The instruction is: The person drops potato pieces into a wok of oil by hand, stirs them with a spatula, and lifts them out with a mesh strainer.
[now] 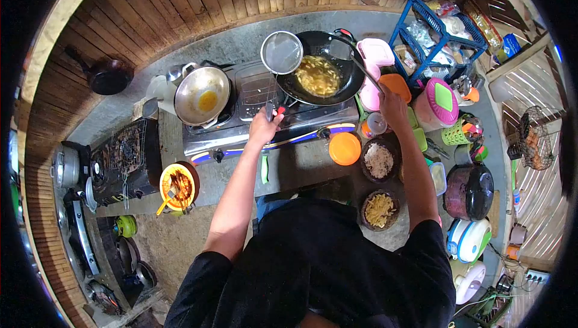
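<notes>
My left hand point(263, 128) is closed around the handle of a round mesh strainer point(282, 54). The strainer's bowl is held over the left rim of a black wok point(354, 82). Pale pieces of food point(318, 76) sit in brownish oil inside the wok. A long-handled spatula point(341, 49) is gripped in my right hand point(392, 104), its blade above the far right part of the wok. To the left, a silver pan point(203, 87) with a little yellow liquid rests on the other burner of the stove point(241, 138).
Bowls of pale food point(378, 160) and yellowish pieces point(380, 209) stand near my right arm. An orange lid point(345, 148) lies before the stove. An orange bowl of red sauce point(179, 186) is at left. A blue rack point(439, 42) and a pink-lidded tub point(438, 104) crowd the right.
</notes>
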`<act>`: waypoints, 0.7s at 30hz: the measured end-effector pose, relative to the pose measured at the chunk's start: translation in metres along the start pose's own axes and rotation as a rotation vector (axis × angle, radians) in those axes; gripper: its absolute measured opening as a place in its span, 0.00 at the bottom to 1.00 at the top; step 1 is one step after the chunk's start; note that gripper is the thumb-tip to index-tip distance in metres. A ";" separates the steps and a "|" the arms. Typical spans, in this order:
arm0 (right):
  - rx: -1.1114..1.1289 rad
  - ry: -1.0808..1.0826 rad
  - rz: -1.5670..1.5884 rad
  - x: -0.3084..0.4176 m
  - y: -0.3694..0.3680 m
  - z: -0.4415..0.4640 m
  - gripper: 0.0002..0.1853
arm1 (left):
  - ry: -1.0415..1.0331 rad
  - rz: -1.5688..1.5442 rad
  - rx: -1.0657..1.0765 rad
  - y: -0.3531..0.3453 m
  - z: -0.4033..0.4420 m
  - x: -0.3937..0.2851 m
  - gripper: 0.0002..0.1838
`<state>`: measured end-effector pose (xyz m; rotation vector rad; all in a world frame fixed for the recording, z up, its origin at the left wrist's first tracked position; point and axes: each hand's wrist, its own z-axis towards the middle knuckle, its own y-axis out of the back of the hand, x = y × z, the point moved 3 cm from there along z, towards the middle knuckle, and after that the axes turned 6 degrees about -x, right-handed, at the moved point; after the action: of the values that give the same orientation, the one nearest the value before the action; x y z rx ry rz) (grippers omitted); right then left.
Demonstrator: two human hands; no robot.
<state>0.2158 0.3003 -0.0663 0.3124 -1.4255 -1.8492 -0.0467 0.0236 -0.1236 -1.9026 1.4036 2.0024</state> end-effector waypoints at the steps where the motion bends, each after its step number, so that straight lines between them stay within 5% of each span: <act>1: -0.001 0.000 -0.001 -0.004 -0.002 -0.001 0.18 | 0.004 0.023 0.003 0.001 0.000 -0.002 0.15; 7: 0.054 0.091 -0.012 -0.010 -0.035 -0.016 0.15 | 0.000 0.020 0.000 -0.003 0.003 0.004 0.16; 10: -0.138 0.260 0.147 0.007 -0.028 -0.026 0.16 | -0.037 0.132 -0.033 0.000 0.004 0.003 0.18; 13: -0.055 0.156 0.182 0.033 -0.004 -0.032 0.17 | -0.186 0.347 -0.230 0.000 0.008 0.004 0.19; 21: -0.270 0.018 0.193 0.052 0.028 -0.042 0.20 | -0.270 0.431 -0.255 0.022 0.020 -0.014 0.16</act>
<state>0.2176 0.2313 -0.0429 0.0548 -1.1329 -1.8452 -0.0717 0.0305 -0.1034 -1.4087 1.6550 2.6269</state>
